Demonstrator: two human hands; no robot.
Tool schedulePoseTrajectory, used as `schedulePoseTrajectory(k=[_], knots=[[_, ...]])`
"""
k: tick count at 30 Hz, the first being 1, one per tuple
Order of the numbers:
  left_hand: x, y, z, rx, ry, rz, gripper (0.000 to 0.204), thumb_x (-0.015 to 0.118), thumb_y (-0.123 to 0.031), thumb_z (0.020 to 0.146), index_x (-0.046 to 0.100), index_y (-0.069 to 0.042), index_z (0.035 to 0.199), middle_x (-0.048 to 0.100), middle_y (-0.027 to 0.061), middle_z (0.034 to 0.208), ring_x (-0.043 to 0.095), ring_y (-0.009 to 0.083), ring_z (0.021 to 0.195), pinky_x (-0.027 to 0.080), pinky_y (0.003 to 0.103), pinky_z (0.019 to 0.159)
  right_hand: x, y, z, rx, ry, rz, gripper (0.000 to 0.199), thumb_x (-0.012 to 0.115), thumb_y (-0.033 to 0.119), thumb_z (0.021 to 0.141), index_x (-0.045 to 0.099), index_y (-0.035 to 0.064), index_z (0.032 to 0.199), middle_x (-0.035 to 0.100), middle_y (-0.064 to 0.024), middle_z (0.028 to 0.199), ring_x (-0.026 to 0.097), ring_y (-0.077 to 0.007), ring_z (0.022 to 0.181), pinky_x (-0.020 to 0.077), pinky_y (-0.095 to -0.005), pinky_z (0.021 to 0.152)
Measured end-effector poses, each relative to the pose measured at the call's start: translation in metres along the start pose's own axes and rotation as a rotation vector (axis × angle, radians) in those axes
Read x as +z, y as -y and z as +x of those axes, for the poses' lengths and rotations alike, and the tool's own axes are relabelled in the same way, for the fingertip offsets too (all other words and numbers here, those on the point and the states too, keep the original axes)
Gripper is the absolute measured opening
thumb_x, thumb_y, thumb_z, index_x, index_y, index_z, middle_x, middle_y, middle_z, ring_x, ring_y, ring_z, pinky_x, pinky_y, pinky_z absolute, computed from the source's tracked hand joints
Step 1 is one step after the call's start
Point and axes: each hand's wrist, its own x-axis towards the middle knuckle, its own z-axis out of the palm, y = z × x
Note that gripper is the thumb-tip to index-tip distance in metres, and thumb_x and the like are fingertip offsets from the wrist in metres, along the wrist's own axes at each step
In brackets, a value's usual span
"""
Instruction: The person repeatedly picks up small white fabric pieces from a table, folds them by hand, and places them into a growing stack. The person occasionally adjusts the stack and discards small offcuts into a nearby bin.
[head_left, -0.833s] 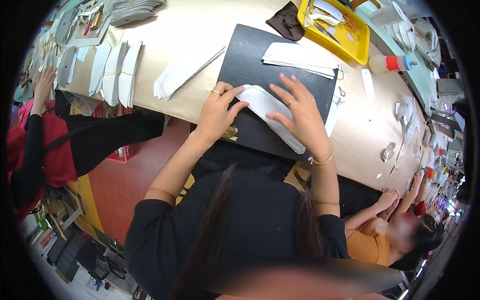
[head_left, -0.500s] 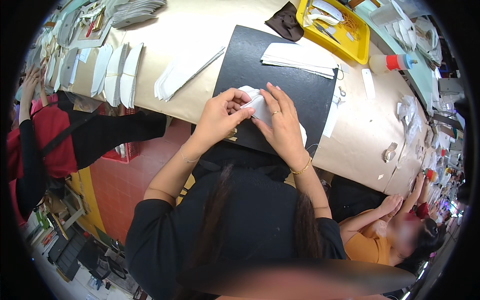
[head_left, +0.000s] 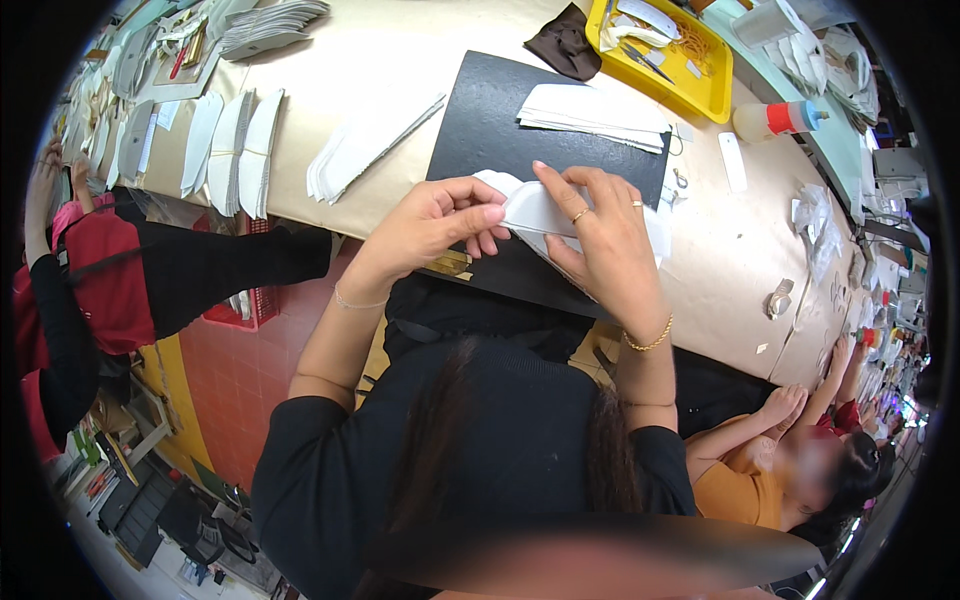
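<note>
A long paper-covered workbench carries a black mat. Above its near edge, a white curved piece is pinched between left hand and right hand, fingers closed on it. Uneven pressure could crease it, or it could slip onto the white stack behind.

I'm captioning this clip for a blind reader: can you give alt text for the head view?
Seen from above, a person's left hand and right hand together hold a white curved flat piece over a black rectangular mat on a tan paper-covered table. A stack of white sheets lies on the mat, a yellow plastic tray beyond it.
</note>
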Motion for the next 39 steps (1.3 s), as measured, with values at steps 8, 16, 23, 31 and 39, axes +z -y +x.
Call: schedulePoseTrajectory(k=[8, 16, 23, 31, 39], knots=[[0.019, -0.005, 0.003, 0.172, -0.043, -0.090, 0.022, 0.054, -0.024, 0.103, 0.058, -0.003, 0.100, 0.064, 0.0039, 0.084, 0.061, 0.0085, 0.072, 0.050, 0.022, 0.067, -0.012, 0.004, 0.009, -0.061, -0.112, -0.125, 0.070, 0.078, 0.011, 0.073, 0.054, 0.0169, 0.139, 0.055, -0.0090, 0.131, 0.051, -0.0291, 0.127, 0.0327, -0.0475, 0.113], [0.050, -0.012, 0.004, 0.493, -0.204, 0.035, 0.021, 0.052, -0.023, 0.104, 0.055, -0.002, 0.100, 0.060, 0.0029, 0.082, 0.055, 0.0083, 0.071, 0.047, 0.023, 0.068, 0.000, 0.026, 0.006, -0.004, -0.406, 0.530, 0.031, 0.080, 0.005, 0.078, 0.069, 0.0016, 0.107, 0.073, -0.0140, 0.104, 0.070, -0.0256, 0.095, 0.0547, -0.0322, 0.083], [0.058, -0.023, 0.002, 0.668, -0.307, 0.414, 0.014, 0.056, -0.013, 0.100, 0.057, 0.000, 0.093, 0.057, 0.0083, 0.078, 0.055, 0.0163, 0.065, 0.044, 0.029, 0.060, -0.006, 0.031, 0.003, -0.031, -0.456, 0.474, 0.019, 0.075, -0.002, 0.081, 0.071, -0.0034, 0.099, 0.072, -0.0182, 0.106, 0.072, -0.0227, 0.092, 0.0563, -0.0289, 0.081], [0.067, -0.030, -0.001, 0.803, -0.356, 0.651, 0.007, 0.061, -0.006, 0.094, 0.059, 0.000, 0.091, 0.057, 0.0117, 0.078, 0.056, 0.0291, 0.067, 0.046, 0.036, 0.061, -0.014, 0.032, -0.003, -0.026, -0.441, 0.485, 0.016, 0.072, -0.005, 0.081, 0.071, -0.0049, 0.097, 0.072, -0.0195, 0.105, 0.072, -0.0227, 0.092, 0.0570, -0.0297, 0.081], [0.069, -0.027, 0.003, 0.873, -0.367, 0.685, 0.006, 0.061, -0.005, 0.093, 0.057, 0.000, 0.091, 0.056, 0.0118, 0.077, 0.056, 0.0296, 0.068, 0.046, 0.038, 0.063, -0.013, 0.033, -0.004, -0.011, -0.456, 0.516, 0.017, 0.068, -0.007, 0.082, 0.071, -0.0050, 0.098, 0.072, -0.0192, 0.106, 0.072, -0.0213, 0.092, 0.0572, -0.0285, 0.080]])
